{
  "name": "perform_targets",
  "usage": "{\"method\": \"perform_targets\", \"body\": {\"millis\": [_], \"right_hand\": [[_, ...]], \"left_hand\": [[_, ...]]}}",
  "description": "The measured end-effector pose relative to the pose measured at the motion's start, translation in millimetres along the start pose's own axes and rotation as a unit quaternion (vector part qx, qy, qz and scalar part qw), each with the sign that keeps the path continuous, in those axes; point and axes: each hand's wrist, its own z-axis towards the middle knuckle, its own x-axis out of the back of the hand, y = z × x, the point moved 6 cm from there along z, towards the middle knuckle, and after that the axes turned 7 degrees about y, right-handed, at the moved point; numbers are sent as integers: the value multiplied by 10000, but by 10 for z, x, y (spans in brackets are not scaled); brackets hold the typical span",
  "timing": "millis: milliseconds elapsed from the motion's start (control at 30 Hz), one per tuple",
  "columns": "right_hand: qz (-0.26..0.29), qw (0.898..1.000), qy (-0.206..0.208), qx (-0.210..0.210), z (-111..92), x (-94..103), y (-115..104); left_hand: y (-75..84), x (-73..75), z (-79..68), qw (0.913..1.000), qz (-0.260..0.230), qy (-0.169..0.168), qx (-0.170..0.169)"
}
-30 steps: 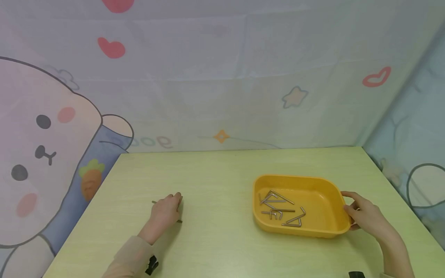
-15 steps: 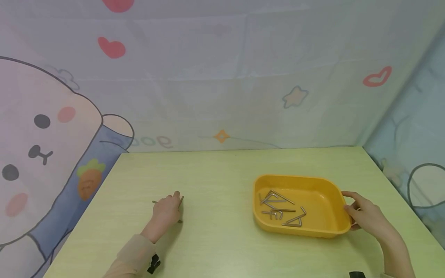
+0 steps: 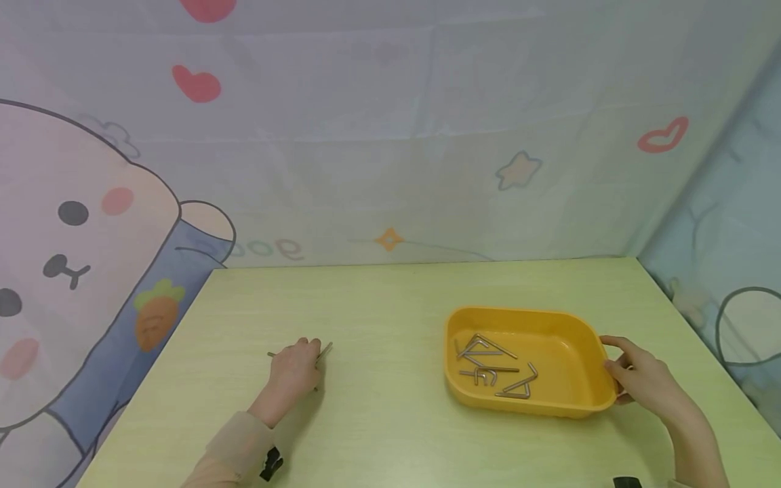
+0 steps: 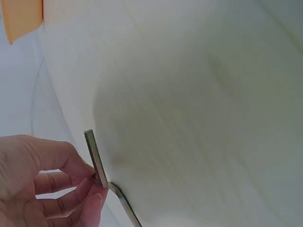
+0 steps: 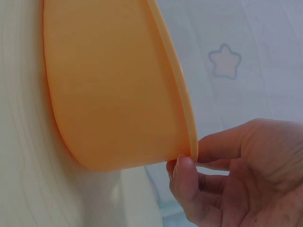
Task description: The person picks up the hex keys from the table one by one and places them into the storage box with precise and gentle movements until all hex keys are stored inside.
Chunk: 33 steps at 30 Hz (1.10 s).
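At the table's left side my left hand (image 3: 293, 376) pinches an Allen key (image 4: 96, 158) between thumb and fingertips, one arm of it sticking up in the left wrist view. Close beside those fingertips is another Allen key (image 4: 125, 205). In the head view, metal ends poke out around the hand, which covers the rest. A yellow plastic tray (image 3: 549, 408) stands right of centre, with several L-shaped Allen keys (image 3: 497, 369) lying in its left half. My right hand (image 3: 641, 376) grips the tray's right end, thumb and fingers at the rim (image 5: 187, 109).
The pale wooden table (image 3: 378, 420) carries the tray. Behind it hangs a printed cloth backdrop (image 3: 390, 135) with hearts and a large cartoon animal at left; more cloth (image 3: 720, 230) hangs at the right side.
My left fingers have shifted slightly, and the Allen key's end now sticks out further to the upper right of the hand. My right hand and the tray have stayed put.
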Motion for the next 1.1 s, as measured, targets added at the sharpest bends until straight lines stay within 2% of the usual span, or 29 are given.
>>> {"method": "perform_targets", "body": {"millis": [200, 467, 1100], "right_hand": [[1, 10000, 31, 16, -7, -6, -5], [-3, 10000, 26, 32, -5, -13, -18], [-12, 10000, 67, 51, -13, -1, -24]], "left_hand": [[88, -1, 11, 9998, 62, 78, -186], [242, 107, -7, 9990, 75, 274, -332], [773, 325, 45, 9925, -170, 833, -879]]}}
